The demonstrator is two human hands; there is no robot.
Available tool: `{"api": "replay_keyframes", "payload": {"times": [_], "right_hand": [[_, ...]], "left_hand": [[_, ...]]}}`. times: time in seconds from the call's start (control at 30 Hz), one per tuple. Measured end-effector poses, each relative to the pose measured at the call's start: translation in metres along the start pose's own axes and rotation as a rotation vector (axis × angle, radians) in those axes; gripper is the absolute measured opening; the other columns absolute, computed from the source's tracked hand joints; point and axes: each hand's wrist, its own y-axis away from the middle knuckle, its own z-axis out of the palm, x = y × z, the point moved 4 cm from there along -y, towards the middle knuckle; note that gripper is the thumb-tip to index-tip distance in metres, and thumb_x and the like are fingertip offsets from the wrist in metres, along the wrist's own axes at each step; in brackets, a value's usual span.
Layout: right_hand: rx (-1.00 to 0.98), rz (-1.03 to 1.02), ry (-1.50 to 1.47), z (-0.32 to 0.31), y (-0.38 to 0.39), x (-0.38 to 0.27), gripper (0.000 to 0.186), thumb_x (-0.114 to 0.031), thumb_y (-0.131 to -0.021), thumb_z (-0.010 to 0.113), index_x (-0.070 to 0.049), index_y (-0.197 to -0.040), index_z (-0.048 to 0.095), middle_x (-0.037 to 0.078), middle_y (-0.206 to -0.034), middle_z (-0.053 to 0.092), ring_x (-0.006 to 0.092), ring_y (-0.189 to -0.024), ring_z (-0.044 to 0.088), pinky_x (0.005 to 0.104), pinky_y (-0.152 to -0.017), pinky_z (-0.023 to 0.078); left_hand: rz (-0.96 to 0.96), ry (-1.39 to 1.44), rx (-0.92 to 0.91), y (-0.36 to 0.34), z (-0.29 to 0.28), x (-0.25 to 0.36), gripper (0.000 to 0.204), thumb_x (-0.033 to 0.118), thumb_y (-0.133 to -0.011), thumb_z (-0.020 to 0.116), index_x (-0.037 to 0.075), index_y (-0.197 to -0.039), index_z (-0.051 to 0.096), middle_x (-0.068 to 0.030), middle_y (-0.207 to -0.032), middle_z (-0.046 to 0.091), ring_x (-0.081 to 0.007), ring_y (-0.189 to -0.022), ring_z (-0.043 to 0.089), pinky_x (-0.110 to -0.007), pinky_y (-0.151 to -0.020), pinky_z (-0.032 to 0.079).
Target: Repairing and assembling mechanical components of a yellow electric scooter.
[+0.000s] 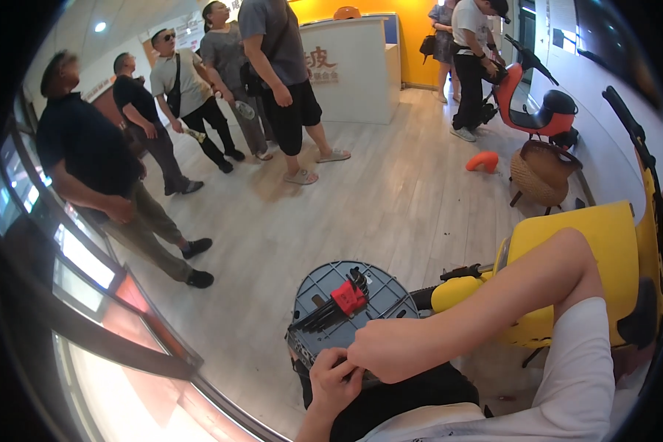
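My left hand [335,384] and my right hand [387,350] meet at the near edge of a round grey plastic stool top [401,295]. The fingers of both are closed in a pinch, tip to tip. Whatever lies between them is too small or hidden to name. Just beyond my hands, a red holder [348,296] with black hex keys fanned out of it rests on the ribbed stool top. My right forearm crosses in from the right, over a yellow scooter body.
The yellow scooter [574,247] stands close on my right. Farther off are a woven basket-like stool [541,175], an orange curved piece [482,162] on the floor and a red scooter [519,103] with a person beside it. Several people stand at left; a white counter [353,70] is behind.
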Motion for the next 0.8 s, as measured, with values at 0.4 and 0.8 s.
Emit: {"api": "replay_keyframes", "payload": {"times": [0.4, 0.8], "right_hand": [[-0.128, -0.27, 0.421, 0.016, -0.003, 0.012, 0.014, -0.013, -0.082, 0.071, -0.007, -0.07, 0.072, 0.013, -0.074, 0.07, 0.0321, -0.075, 0.07, 0.0455, -0.067, 0.053], [0.12, -0.359, 0.352, 0.031, -0.014, 0.003, 0.015, -0.013, -0.076, 0.073, -0.006, -0.063, 0.068, 0.013, -0.067, 0.066, 0.0336, -0.063, 0.067, 0.0433, -0.053, 0.049]], "left_hand": [[-0.011, 0.023, 0.054, 0.014, 0.002, -0.014, 0.015, 0.003, -0.072, 0.083, 0.004, -0.086, 0.077, -0.0103, -0.086, 0.065, -0.0281, -0.078, 0.064, -0.036, -0.068, 0.05], [0.005, 0.057, 0.081, 0.006, 0.003, -0.005, 0.014, 0.006, -0.07, 0.081, 0.004, -0.082, 0.075, -0.0105, -0.082, 0.065, -0.03, -0.075, 0.063, -0.039, -0.067, 0.05]]}}
